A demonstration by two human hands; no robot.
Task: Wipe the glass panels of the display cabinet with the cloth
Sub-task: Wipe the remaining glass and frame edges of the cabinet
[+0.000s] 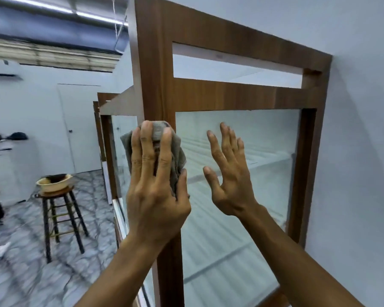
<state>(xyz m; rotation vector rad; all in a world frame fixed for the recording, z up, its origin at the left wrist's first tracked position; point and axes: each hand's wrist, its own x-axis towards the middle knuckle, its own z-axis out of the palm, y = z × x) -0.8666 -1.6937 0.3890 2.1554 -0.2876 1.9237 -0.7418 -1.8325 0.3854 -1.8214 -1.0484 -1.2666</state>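
Grey cloth (179,156) lies bunched under our left fingers (148,151), which run nearly straight and a little spread across it, the thumb laid along its right edge. Our left hand (155,191) presses it against the corner post (155,74) of the display cabinet (208,94), where the post meets the side glass panel (118,156).

Just beside it, our right fingers (225,142) are straight and fanned apart, holding nothing. Our right hand (231,180) is raised with its palm toward the front glass panel (264,185), near the pane's upper left corner; we cannot tell whether it touches the glass.

Brown wood frames both panes, and the cabinet's right side stands against a pale wall (364,151). Off to the left, well apart, a round stool (62,218) with dark legs stands on the marbled floor (20,273), carrying a cream-coloured bowl (53,181).
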